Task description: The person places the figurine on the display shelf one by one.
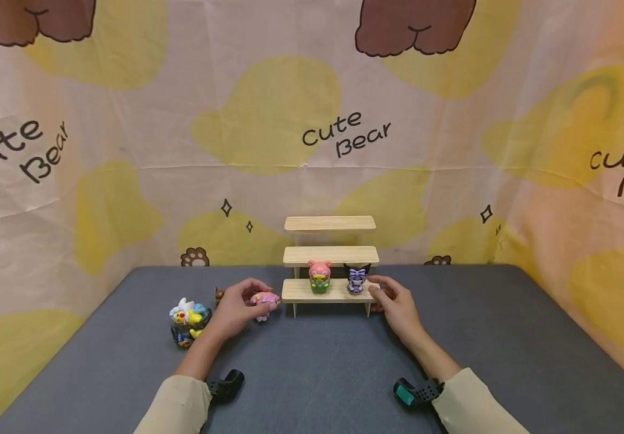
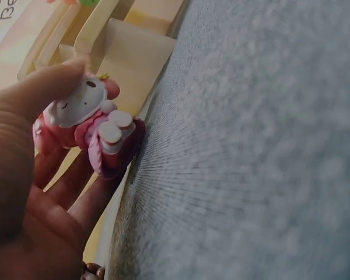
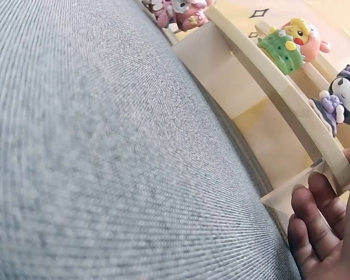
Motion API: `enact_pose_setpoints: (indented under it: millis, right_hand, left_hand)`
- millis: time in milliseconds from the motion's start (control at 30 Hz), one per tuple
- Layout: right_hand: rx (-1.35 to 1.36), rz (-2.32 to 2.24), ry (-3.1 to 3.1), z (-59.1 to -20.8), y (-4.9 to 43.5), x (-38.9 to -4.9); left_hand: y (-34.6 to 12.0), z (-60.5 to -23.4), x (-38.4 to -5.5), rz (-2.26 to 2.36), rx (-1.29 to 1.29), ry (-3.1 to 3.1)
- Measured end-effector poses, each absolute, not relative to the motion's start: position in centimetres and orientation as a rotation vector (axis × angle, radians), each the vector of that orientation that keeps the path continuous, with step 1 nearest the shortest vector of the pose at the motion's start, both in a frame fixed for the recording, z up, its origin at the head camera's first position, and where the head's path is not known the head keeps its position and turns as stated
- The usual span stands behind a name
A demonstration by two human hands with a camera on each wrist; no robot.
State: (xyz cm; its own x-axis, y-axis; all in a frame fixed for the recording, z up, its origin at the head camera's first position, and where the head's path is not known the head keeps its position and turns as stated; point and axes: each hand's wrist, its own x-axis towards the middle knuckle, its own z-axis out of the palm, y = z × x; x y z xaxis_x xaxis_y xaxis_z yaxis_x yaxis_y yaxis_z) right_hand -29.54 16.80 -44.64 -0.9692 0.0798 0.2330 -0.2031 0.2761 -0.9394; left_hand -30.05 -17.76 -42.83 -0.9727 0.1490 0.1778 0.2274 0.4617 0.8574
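Note:
Thumb and fingers of my left hand [image 1: 234,312] grip a pink-hooded figurine [image 1: 264,299] just left of the three-tier wooden display shelf [image 1: 296,292]. The left wrist view shows its white face and pale feet, close to the tabletop. At the shelf's right end, my right hand [image 1: 400,309] holds the lowest tier, thumb on top and fingers below the board. On that tier stand a pink-and-green figurine [image 1: 319,278] and, to its right, a purple-and-black figurine [image 1: 356,281], close to my right thumb.
Several colourful figurines [image 1: 185,316] are bunched on the grey table [image 1: 322,374] left of my left forearm. A small brown figurine [image 1: 219,296] is partly hidden behind my left hand. A printed cloth [image 1: 268,120] hangs behind the table.

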Motion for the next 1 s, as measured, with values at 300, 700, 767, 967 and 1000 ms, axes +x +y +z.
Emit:
enact_pose_setpoints:
  millis: [300, 700, 767, 967, 1000]
  right_hand:
    - [0.111, 1.752, -2.314, -44.6, 16.8, -29.6]
    - [0.096, 1.748, -2.325, -44.7, 16.8, -29.5]
    - [0.097, 1.750, -2.322, -44.7, 16.8, -29.5]
    - [0.093, 1.750, -2.330, -44.2, 16.7, -29.2]
    - [0.093, 1.749, -2.331, -44.2, 16.7, -29.2]
  left_hand:
    - [-18.4, -42.7, -29.9, -1.409, -0.370, -2.690]
    - [-19.6, -42.0, -30.1, -1.122, -0.575, -2.811]
    - [-19.7, -41.9, -30.1, -1.058, -0.623, -2.849]
    - [-19.8, -41.7, -30.1, -0.985, -0.683, -2.880]
    - [-19.9, -41.7, -30.1, -0.987, -0.681, -2.878]
